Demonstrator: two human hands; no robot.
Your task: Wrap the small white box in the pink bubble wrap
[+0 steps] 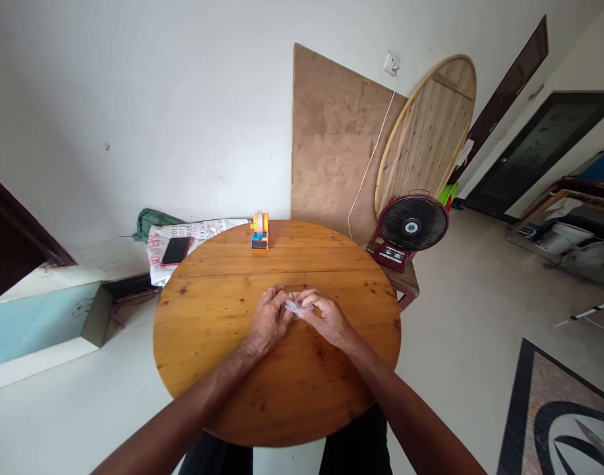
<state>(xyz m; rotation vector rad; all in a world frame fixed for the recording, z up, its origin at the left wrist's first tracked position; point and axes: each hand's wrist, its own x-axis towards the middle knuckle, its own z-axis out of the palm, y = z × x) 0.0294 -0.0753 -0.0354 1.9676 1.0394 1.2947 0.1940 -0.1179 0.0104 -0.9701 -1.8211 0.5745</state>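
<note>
Both my hands meet over the middle of a round wooden table point(223, 369). A small crumpled piece of thin, see-through plastic point(297, 308) lies between them. My left hand point(272, 315) has its fingers closed at the plastic's left side. From the right, my right hand point(326, 316) pinches the same plastic between thumb and fingers. The fingers cover part of it, so its full shape is hidden. Farther back on the table stands an orange and blue tape dispenser point(260, 234) with a roll of tape, apart from both hands.
A dark red fan point(411, 227) stands on a small wooden stool point(405, 284) beyond the table's right edge. At the back left, a dark phone point(176, 251) rests on a white printed sack point(156, 267). A brown board point(336, 138) and a round wooden tabletop point(430, 125) lean against the wall.
</note>
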